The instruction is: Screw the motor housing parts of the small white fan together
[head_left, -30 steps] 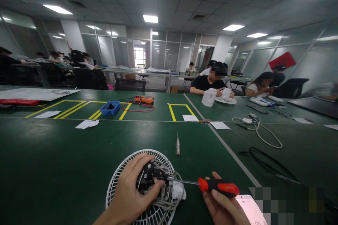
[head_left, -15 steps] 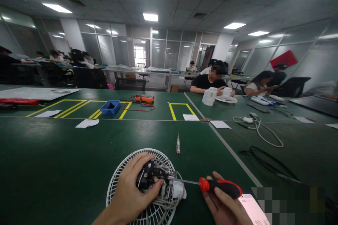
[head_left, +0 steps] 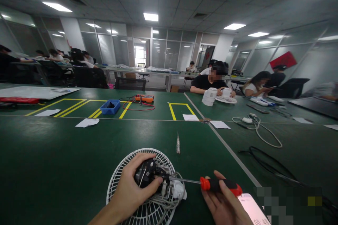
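My left hand (head_left: 134,182) is closed around a black fan motor assembly (head_left: 145,174), its thumb pressed on the near side. Under it lies a round white fan grille (head_left: 116,175), with grey wires (head_left: 165,205) bunched over the slats. In my right hand (head_left: 221,200) is a screwdriver (head_left: 220,185) with a red and black handle, held between thumb and fingers. Its shaft runs left, and the tip meets the right side of the motor assembly; the exact contact point is too small to make out. A clear-handled small screwdriver (head_left: 178,145) lies on the table beyond the grille.
A lit phone (head_left: 252,209) lies beside my right hand. Farther off are a blue bin (head_left: 110,107), an orange multimeter (head_left: 144,98) and paper slips (head_left: 87,122). Cables (head_left: 266,163) lie at right. Across the table a person (head_left: 208,82) handles white fan parts (head_left: 210,96).
My right thumb and fingers have shifted slightly on the screwdriver handle. The motor assembly has tilted a little in my left hand, and the left fingers have moved slightly.
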### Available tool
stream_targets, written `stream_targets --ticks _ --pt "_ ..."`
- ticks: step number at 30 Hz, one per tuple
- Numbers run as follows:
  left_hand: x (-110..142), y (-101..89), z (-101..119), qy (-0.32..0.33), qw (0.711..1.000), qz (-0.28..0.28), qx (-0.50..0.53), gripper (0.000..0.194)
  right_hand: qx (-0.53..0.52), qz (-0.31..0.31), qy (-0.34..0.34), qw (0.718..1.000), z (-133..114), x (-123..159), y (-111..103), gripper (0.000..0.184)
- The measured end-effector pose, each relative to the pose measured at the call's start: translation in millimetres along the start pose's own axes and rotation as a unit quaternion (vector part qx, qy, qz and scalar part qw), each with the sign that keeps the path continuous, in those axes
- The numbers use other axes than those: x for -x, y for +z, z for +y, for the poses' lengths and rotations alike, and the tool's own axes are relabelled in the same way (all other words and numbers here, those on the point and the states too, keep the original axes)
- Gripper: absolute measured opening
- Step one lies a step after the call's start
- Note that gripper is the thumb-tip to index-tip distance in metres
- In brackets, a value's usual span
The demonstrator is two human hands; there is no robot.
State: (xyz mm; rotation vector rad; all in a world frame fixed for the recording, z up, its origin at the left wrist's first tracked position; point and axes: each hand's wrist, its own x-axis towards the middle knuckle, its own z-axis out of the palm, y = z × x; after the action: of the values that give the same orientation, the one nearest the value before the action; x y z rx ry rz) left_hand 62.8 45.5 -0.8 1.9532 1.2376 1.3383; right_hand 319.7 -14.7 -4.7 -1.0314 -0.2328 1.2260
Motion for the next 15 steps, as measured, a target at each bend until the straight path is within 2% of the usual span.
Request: stream_targets --ticks 6,11,15 --pt "-0.5 1.1 -0.8 0.023 1.0 -0.003 -0.014 0.044 0.016 0.011 -0.009 1.0 1.7 -0.6 -3.9 0.073" --pt "3.5 -0.5 -4.2 0.03 0.999 -0.008 -0.03 0.046 -0.01 -0.01 0.015 1.0 0.1 1.8 -2.2 0.067" --pt "3.3 -0.9 -2.2 0.03 0.999 0.004 -0.036 0.046 0.024 0.002 0.006 1.0 4.4 3.0 0.0 0.072"
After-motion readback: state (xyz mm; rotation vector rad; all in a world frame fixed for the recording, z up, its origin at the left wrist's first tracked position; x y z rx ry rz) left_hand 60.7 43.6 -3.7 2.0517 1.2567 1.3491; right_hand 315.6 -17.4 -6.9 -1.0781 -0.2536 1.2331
